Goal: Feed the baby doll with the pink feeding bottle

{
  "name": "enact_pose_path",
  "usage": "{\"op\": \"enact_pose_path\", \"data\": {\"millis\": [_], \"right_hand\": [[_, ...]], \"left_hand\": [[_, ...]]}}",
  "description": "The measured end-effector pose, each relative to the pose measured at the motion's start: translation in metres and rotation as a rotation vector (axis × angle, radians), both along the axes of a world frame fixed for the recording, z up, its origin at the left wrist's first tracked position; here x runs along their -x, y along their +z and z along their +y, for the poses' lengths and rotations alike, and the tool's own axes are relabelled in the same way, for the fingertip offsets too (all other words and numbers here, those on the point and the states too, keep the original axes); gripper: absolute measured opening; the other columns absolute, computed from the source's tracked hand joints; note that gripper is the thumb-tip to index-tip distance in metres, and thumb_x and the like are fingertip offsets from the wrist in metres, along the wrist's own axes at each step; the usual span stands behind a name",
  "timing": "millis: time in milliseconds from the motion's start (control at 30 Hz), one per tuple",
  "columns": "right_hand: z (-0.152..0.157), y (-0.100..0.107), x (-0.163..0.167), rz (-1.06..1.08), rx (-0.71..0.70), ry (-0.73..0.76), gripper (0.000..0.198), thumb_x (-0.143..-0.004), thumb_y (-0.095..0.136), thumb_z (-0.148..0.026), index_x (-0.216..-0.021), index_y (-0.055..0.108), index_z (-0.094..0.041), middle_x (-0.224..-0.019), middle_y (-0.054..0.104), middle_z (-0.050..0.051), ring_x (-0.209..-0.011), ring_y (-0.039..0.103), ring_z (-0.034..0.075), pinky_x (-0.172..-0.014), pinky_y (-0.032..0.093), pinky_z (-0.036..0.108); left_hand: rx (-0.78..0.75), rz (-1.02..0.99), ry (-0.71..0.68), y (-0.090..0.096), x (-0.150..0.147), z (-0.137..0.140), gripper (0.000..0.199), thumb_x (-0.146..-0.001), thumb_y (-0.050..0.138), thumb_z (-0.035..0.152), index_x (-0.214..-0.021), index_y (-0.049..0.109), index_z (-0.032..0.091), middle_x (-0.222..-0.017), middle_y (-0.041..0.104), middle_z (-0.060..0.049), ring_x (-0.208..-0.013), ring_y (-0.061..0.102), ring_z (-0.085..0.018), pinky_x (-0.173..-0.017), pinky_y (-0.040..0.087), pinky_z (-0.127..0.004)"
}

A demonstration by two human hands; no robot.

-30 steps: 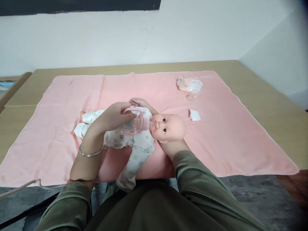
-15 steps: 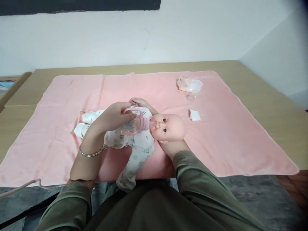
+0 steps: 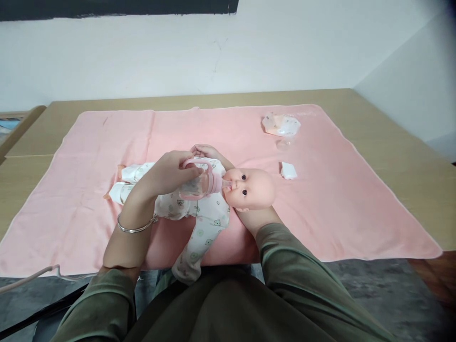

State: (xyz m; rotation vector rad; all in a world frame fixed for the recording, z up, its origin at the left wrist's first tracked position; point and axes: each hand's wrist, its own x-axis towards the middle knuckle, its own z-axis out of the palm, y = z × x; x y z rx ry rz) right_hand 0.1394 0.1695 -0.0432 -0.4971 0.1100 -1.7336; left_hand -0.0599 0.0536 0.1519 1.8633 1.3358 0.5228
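Note:
A bald baby doll lies on its back with its head to the right, in a white printed suit. My left hand is closed around the pink handle and body of a clear baby bottle. The bottle lies tilted over the doll's chest, its teat at the doll's mouth. Under the doll's neck passes my right forearm. My right hand comes out on the far side, its curled fingers against the doll's far arm and side; part of the hand is hidden.
A pink blanket covers much of the wooden table. Towards the back right lie a printed plastic packet, a small clear cap and a folded white cloth. A pale cable runs at the lower left.

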Motion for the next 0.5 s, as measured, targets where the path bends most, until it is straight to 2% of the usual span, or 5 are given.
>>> {"op": "enact_pose_path", "data": {"millis": [100, 200, 367, 433, 500], "right_hand": [[0.002, -0.006, -0.005, 0.016, -0.053, 0.006, 0.051, -0.101, 0.032, -0.008, -0.147, 0.054, -0.009, -0.131, 0.066, 0.006, -0.138, 0.060, 0.009, -0.110, 0.048, 0.026], [0.005, -0.009, -0.008, -0.010, -0.203, 0.007, 0.046, -0.101, 0.031, -0.012, -0.137, 0.060, -0.012, -0.118, 0.068, 0.002, -0.131, 0.065, 0.005, -0.103, 0.050, 0.024], [0.005, 0.003, -0.012, -0.019, -0.402, -0.048, 0.039, -0.098, 0.035, -0.014, -0.120, 0.066, -0.010, -0.099, 0.068, 0.003, -0.115, 0.073, 0.007, -0.095, 0.053, 0.025], [0.003, 0.012, -0.011, -0.026, -0.614, -0.046, 0.041, -0.099, 0.029, -0.014, -0.114, 0.067, -0.011, -0.096, 0.068, 0.004, -0.107, 0.075, 0.007, -0.092, 0.054, 0.025], [0.000, 0.021, -0.010, -0.073, -0.929, -0.010, 0.054, -0.099, 0.013, -0.014, -0.104, 0.067, -0.014, -0.091, 0.066, 0.003, -0.094, 0.077, 0.006, -0.085, 0.055, 0.025]], "left_hand": [[-0.015, 0.008, 0.006, -0.001, 0.000, 0.000, 0.038, -0.083, 0.064, 0.036, -0.063, 0.036, 0.021, -0.062, 0.034, 0.005, -0.059, 0.033, -0.011, -0.055, 0.023, -0.027], [-0.023, 0.002, 0.001, -0.001, 0.000, 0.000, 0.038, -0.084, 0.064, 0.036, -0.062, 0.036, 0.021, -0.061, 0.034, 0.005, -0.059, 0.033, -0.011, -0.055, 0.024, -0.028], [-0.013, 0.008, 0.015, -0.001, 0.000, -0.001, 0.038, -0.083, 0.065, 0.034, -0.062, 0.036, 0.021, -0.061, 0.034, 0.005, -0.058, 0.033, -0.010, -0.055, 0.024, -0.028], [-0.007, 0.018, 0.020, 0.000, 0.000, -0.001, 0.037, -0.083, 0.065, 0.033, -0.062, 0.036, 0.021, -0.061, 0.033, 0.005, -0.058, 0.032, -0.010, -0.055, 0.023, -0.028], [-0.008, 0.024, 0.020, 0.000, 0.000, -0.001, 0.036, -0.083, 0.064, 0.033, -0.062, 0.037, 0.021, -0.061, 0.034, 0.005, -0.058, 0.033, -0.010, -0.054, 0.023, -0.028]]}}
